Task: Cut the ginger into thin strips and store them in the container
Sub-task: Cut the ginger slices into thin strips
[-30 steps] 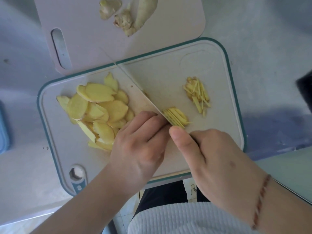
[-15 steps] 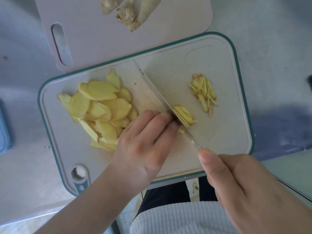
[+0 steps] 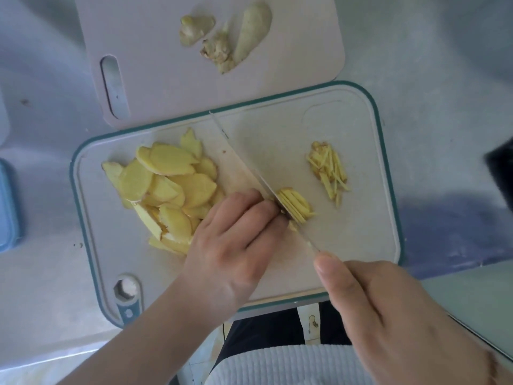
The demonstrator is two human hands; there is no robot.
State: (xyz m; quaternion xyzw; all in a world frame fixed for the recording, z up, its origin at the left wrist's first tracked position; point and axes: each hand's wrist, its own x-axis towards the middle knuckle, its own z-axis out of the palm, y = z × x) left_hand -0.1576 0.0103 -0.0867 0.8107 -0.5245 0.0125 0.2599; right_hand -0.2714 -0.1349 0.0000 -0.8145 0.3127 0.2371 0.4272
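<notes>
A heap of yellow ginger slices [image 3: 166, 184] lies on the left half of the teal-rimmed cutting board [image 3: 369, 212]. My left hand [image 3: 236, 240] presses curled fingertips onto a small stack of slices, mostly hidden beneath them. The knife [image 3: 244, 168] runs diagonally across the board, its edge down in that stack, with freshly cut strips [image 3: 295, 204] fanned on its right side. My right hand [image 3: 388, 309] grips the knife handle, thumb along the top. A small pile of finished strips [image 3: 329, 169] lies further right on the board.
A pale pink cutting board [image 3: 166, 65] at the back carries ginger peel and trimmings [image 3: 222, 40]. A blue container edge [image 3: 8, 204] shows at the far left. A dark object [image 3: 502, 176] sits at the right edge. The counter edge runs just below the board.
The right hand drew back toward me between the first two frames, pulling the knife through the stack. Since then the blade has stayed at the stack; the left hand has kept its place.
</notes>
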